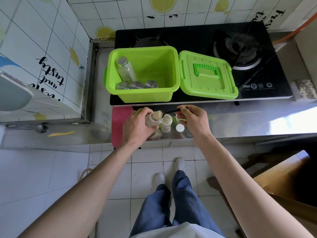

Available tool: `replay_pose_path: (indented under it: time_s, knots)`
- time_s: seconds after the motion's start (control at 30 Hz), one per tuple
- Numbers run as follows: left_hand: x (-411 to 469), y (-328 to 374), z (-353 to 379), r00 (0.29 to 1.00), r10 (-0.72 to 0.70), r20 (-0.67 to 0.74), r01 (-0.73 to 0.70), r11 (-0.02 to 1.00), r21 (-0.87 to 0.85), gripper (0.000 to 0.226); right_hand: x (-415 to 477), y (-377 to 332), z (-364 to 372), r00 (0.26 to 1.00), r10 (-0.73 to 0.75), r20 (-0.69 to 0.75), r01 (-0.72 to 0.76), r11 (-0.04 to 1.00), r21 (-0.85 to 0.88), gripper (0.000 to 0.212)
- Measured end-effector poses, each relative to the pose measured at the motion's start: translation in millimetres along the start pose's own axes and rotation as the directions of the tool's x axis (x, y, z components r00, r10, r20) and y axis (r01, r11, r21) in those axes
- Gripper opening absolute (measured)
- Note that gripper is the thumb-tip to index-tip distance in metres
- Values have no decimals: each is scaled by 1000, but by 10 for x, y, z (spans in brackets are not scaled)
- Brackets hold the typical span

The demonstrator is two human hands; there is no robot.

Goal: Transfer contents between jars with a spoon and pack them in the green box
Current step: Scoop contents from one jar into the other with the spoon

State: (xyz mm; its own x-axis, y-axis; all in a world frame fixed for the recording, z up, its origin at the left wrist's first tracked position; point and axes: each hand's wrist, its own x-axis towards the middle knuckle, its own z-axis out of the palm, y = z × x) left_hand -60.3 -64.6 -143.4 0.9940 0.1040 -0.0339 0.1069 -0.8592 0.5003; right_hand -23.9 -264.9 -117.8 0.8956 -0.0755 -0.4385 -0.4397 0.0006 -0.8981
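watching through the head camera, i am seeing the left hand (137, 125) wrapped tight around a tilted jar (153, 118), its mouth leaning right toward the small open jar (166, 122) that is standing upright just beside it on the steel counter (240, 121). the right hand (193, 118) is pinching the dark spoon (172, 110), fingers closed on the handle, and the spoon's long axis is running right to left, its bowl sitting at the tilted jar's mouth. the relation that matters, as i judge it: the small jar is lying directly under and slightly right of the spoon's bowl, so the coming move is a short draw rightward and down, and the right hand is the nearer one for it. pale grainy contents are already showing inside the small jar.

a white cap (180, 128) is lying flat on the counter right of the small jar, with another lid (180, 118) behind it, half hidden under the right fingers. a pink cloth (120, 124) is lying under the left wrist.

farther back, the green box (142, 93) is sitting open on the black stove (197, 36), holding one bottle lying down and three capped jars along its near wall; its lid (207, 76) is resting alongside on the right. plenty of room is remaining in the box. tiled walls are closing in the left and back.
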Motion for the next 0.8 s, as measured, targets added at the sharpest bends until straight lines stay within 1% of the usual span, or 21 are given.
replay_pose_path:
  time_s: [0.17, 0.4, 0.57, 0.67, 0.8]
  knots:
    - [-15, -11, 11, 1000, -6, 4, 6, 1000, -9, 46, 10, 14, -101, 1000, -12, 7, 12, 1000, 27, 20]
    - [-45, -40, 12, 1000, -28, 14, 28, 999, -21, 48, 93, 104, -259, 998, -7, -59, 8, 1000, 16, 20]
    - [-64, -61, 12, 999, -43, 22, 43, 999, -21, 48, 147, 181, -299, 995, -34, -94, 30, 998, -50, 18]
    - [-71, -67, 18, 998, -52, 24, 52, 998, -22, 47, 191, 220, -291, 991, -58, -120, 44, 992, -115, 16]
    - [-82, -71, 31, 998, -60, 29, 61, 998, -22, 47, 245, 275, -246, 986, -118, -114, 88, 967, -237, 15]
